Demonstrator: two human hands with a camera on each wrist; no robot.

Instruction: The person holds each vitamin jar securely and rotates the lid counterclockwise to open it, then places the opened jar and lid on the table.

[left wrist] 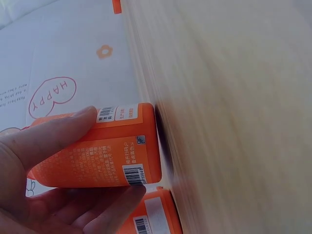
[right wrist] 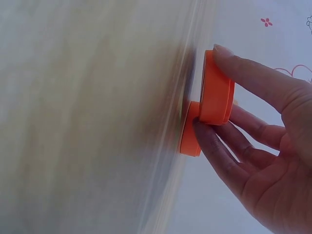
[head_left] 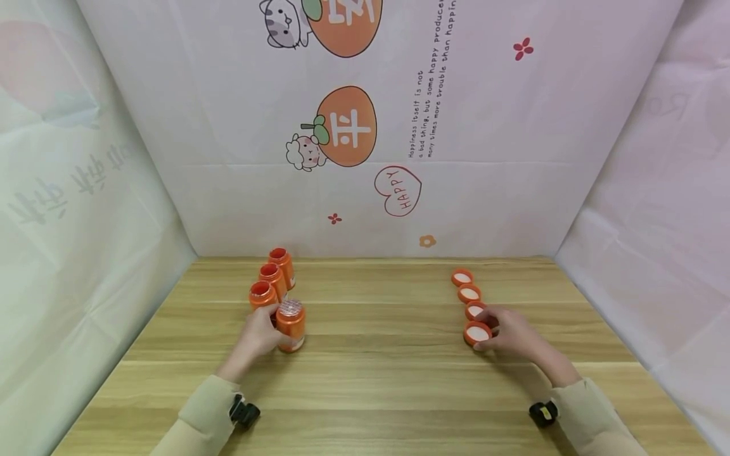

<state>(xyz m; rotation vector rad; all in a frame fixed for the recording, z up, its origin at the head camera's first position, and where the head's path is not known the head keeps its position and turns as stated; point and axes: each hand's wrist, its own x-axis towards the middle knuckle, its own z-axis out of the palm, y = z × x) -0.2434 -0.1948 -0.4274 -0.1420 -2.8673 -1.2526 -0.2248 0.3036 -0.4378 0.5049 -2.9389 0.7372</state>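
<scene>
My left hand (head_left: pixel 263 330) grips an orange bottle (head_left: pixel 291 326) with a silvery covering over its mouth. In the left wrist view the thumb lies along that bottle (left wrist: pixel 97 156), whose side carries barcode labels. Just behind the hand stand three open orange bottles (head_left: pixel 262 290) in a slanting row. Across the table, my right hand (head_left: pixel 510 330) pinches an orange cap (head_left: pixel 477 334) with a white inside, thumb and fingers at opposite edges. That cap (right wrist: pixel 216 90) appears slightly off the tabletop in the right wrist view. Another cap (right wrist: pixel 191 131) shows behind it, partly hidden.
Three more orange caps (head_left: pixel 469 293) lie in a line beyond the right hand, white insides up. The wooden table (head_left: pixel 376 380) ends at a printed white sheet (head_left: pixel 239 209) at the back, with pale sheets on both sides. Each wrist wears a small black camera (head_left: pixel 544 413).
</scene>
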